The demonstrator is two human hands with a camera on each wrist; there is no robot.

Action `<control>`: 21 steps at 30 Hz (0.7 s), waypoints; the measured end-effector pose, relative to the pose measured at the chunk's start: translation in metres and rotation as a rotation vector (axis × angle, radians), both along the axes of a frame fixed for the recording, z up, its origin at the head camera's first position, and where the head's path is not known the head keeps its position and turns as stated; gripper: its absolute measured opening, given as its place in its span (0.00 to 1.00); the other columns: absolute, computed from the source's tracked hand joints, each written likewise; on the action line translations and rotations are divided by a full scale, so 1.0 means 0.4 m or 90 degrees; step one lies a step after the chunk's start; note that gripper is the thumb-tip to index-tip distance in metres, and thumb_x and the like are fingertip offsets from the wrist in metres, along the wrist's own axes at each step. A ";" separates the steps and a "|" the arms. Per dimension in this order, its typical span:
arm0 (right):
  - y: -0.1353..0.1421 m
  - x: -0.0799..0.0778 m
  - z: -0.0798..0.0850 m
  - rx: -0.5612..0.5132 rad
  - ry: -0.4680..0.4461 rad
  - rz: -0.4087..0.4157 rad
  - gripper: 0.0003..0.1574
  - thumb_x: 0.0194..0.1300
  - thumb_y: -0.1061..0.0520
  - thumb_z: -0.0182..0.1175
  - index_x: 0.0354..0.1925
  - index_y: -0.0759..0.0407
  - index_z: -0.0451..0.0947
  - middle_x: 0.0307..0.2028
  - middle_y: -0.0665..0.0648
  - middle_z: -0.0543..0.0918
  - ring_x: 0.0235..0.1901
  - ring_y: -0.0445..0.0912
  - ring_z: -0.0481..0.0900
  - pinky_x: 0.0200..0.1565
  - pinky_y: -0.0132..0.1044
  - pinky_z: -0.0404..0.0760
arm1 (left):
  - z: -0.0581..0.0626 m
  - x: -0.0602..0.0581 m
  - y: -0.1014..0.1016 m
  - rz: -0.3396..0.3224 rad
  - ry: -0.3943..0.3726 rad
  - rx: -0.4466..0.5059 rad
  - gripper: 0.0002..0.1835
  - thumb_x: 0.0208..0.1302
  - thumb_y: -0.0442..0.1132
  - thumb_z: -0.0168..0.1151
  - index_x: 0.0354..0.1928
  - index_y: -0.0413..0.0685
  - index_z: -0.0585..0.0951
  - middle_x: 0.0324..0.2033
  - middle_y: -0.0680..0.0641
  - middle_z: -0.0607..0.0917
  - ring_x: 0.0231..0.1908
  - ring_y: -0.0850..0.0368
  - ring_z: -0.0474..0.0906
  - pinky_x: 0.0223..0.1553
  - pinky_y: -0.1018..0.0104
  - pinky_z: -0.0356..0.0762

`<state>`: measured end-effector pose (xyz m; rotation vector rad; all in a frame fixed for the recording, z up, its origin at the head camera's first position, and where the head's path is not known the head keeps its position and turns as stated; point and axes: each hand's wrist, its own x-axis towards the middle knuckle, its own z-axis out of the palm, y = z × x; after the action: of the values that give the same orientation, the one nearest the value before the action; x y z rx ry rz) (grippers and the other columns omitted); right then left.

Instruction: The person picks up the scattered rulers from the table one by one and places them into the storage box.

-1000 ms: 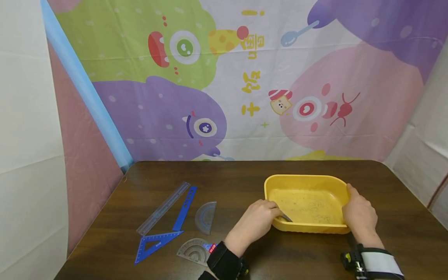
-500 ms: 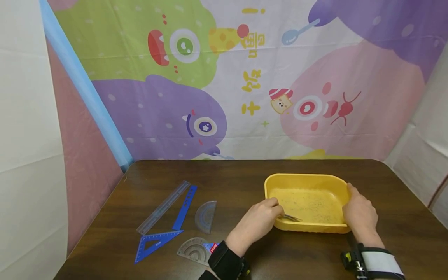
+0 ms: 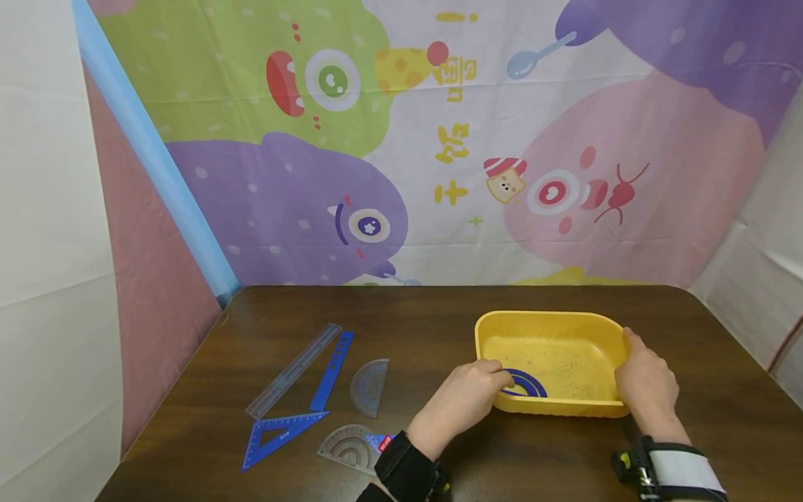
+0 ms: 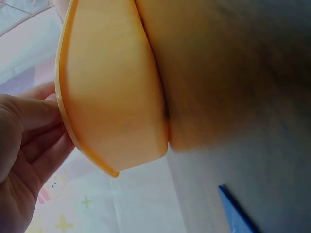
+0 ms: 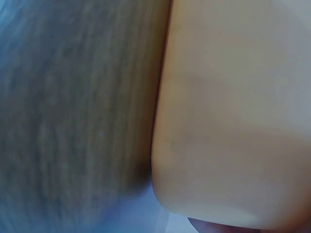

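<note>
At the near left corner of a yellow plastic tub (image 3: 564, 348), my left hand (image 3: 461, 397) reaches over the rim and pinches a blue protractor (image 3: 533, 385) inside it. The protractor's curved bands face up; its left part is hidden behind the fingers. In the left wrist view, the left hand's fingers (image 4: 46, 145) pass behind the tub's rim (image 4: 65, 107), so the protractor is out of sight there. My right hand (image 3: 646, 380) grips the tub's right side, with the thumb hidden. The right wrist view shows mostly the tub's outer wall (image 5: 233, 121).
Left of the tub lie a clear ruler (image 3: 295, 371), a blue ruler (image 3: 332, 371), a blue set square (image 3: 282, 434) and two clear protractors, one upper (image 3: 369, 388) and one lower (image 3: 345, 446). A blue piece with a red label (image 3: 379, 442) shows beside the left wrist strap. A cartoon cloth hangs behind the table.
Inside the tub, the blue protractor has turned from edge-on to showing its curved face and come further into view. The left hand has shifted slightly right; the right hand keeps its hold.
</note>
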<state>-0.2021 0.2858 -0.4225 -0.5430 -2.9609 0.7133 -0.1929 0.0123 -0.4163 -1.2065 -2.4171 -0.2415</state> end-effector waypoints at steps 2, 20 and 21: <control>-0.001 0.001 0.001 0.001 0.000 0.000 0.37 0.64 0.66 0.42 0.68 0.66 0.43 0.54 0.80 0.63 0.32 0.61 0.69 0.37 0.57 0.71 | 0.000 -0.001 0.001 -0.001 0.005 0.000 0.09 0.59 0.33 0.58 0.35 0.56 0.84 0.30 0.59 0.79 0.32 0.68 0.76 0.37 0.80 0.72; 0.004 -0.004 -0.005 -0.001 -0.005 -0.003 0.37 0.64 0.66 0.42 0.69 0.65 0.42 0.54 0.79 0.64 0.30 0.60 0.69 0.35 0.55 0.71 | 0.017 -0.027 -0.057 0.068 0.054 0.069 0.05 0.59 0.45 0.60 0.34 0.58 0.83 0.28 0.60 0.82 0.30 0.66 0.76 0.39 0.72 0.70; 0.004 -0.004 -0.005 -0.001 -0.004 -0.003 0.37 0.64 0.66 0.42 0.69 0.65 0.43 0.54 0.79 0.64 0.30 0.60 0.69 0.35 0.55 0.72 | 0.020 -0.030 -0.064 0.080 0.050 0.071 0.05 0.59 0.45 0.60 0.34 0.57 0.83 0.28 0.60 0.82 0.30 0.66 0.77 0.39 0.72 0.71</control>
<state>-0.2037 0.2874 -0.4244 -0.5540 -2.9637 0.7149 -0.2047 -0.0133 -0.4083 -0.9935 -2.3670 -0.2816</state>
